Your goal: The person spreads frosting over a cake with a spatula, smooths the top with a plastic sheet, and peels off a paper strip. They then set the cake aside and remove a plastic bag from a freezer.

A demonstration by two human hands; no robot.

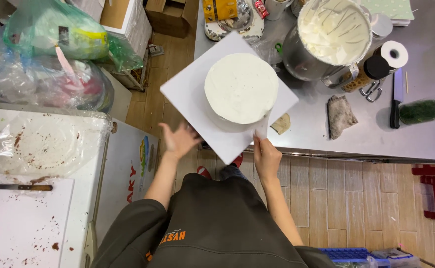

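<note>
Steel table (326, 134) | white board (187, 94) overhanging edge | wood-plank floor (336, 198)

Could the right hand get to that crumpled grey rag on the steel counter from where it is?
Probably yes: the right hand sits at the counter's edge, and the bare steel counter between it and the rag looks unobstructed.

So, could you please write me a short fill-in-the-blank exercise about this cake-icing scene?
1. The round cake is covered in ____ icing.
2. The cake sits on a ____ white board.
3. The right hand holds a scraper against the cake's ____.
4. The left hand is open beside the board, holding ____.

Missing words: white; square; side; nothing
</note>
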